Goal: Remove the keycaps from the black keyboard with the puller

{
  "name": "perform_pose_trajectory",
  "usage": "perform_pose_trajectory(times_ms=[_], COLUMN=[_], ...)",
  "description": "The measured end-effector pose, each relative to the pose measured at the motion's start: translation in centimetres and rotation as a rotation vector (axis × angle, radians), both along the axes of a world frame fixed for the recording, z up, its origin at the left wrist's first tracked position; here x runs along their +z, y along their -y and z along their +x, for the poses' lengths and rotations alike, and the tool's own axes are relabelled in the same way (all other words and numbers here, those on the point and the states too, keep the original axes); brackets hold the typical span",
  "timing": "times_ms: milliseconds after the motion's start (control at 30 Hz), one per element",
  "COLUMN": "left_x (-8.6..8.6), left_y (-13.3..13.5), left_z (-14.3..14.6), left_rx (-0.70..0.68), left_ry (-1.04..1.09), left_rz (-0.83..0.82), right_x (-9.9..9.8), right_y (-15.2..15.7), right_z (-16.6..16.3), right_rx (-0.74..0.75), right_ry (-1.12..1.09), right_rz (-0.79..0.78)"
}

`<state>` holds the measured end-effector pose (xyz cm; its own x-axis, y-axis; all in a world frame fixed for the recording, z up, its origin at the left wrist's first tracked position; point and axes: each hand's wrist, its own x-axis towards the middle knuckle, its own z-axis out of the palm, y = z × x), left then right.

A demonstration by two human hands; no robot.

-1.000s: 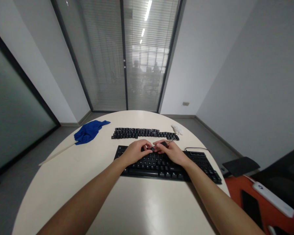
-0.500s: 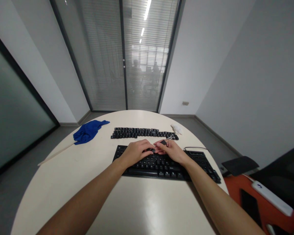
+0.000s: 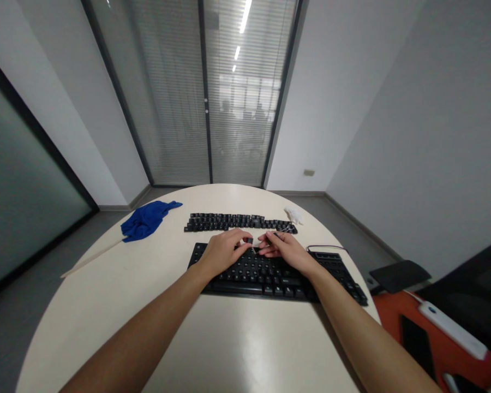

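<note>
A black keyboard (image 3: 265, 275) lies on the table under both my hands, with many bare key sockets in its middle. My left hand (image 3: 225, 251) is closed in a pinch on a small black keycap (image 3: 249, 240) above the keyboard's far edge. Opposite it, my right hand (image 3: 284, 250) holds a dark-handled tool (image 3: 275, 234) between thumb and fingers. Thin metal wires (image 3: 254, 250) show between the hands, so the tool looks like a keycap puller. Behind the keyboard, loose black keycaps (image 3: 221, 221) stand in rows.
A blue cloth (image 3: 147, 220) on a pale stick (image 3: 92, 257) lies at the left. White crumpled material (image 3: 294, 215) sits beyond the right end of the keycap rows. The keyboard's cable (image 3: 329, 247) curves along the table (image 3: 118, 311). An orange chair seat (image 3: 388, 311) is at the right.
My hands have drawn slightly apart. The keycap in my left fingers has risen into view, and the metal wires now show between the hands.
</note>
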<state>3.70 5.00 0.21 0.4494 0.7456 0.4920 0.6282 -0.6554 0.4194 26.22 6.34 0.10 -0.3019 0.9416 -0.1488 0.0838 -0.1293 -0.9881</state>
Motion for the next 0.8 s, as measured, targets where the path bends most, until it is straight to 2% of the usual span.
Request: perform_pose_trajectory(times_ms=[200, 433, 600, 800], left_x=[-0.2, 0.2, 0.6, 0.4], left_y=[-1.8, -3.6, -4.5, -5.4], left_z=[-1.1, -2.2, -1.8, -1.1], left_rx=[0.231, 0.419, 0.401, 0.355], left_ry=[0.124, 0.059, -0.208, -0.329], left_rz=[-0.12, -0.175, -0.063, 0.043], right_x=[-0.1, -0.1, 0.0, -0.3], right_y=[-0.2, -0.2, -0.1, -0.2], right_z=[0.2, 0.3, 0.3, 0.3], right_rx=[0.006, 0.04, 0.037, 0.043], right_ry=[0.007, 0.015, 0.003, 0.005], right_rz=[0.0, 0.013, 0.004, -0.001])
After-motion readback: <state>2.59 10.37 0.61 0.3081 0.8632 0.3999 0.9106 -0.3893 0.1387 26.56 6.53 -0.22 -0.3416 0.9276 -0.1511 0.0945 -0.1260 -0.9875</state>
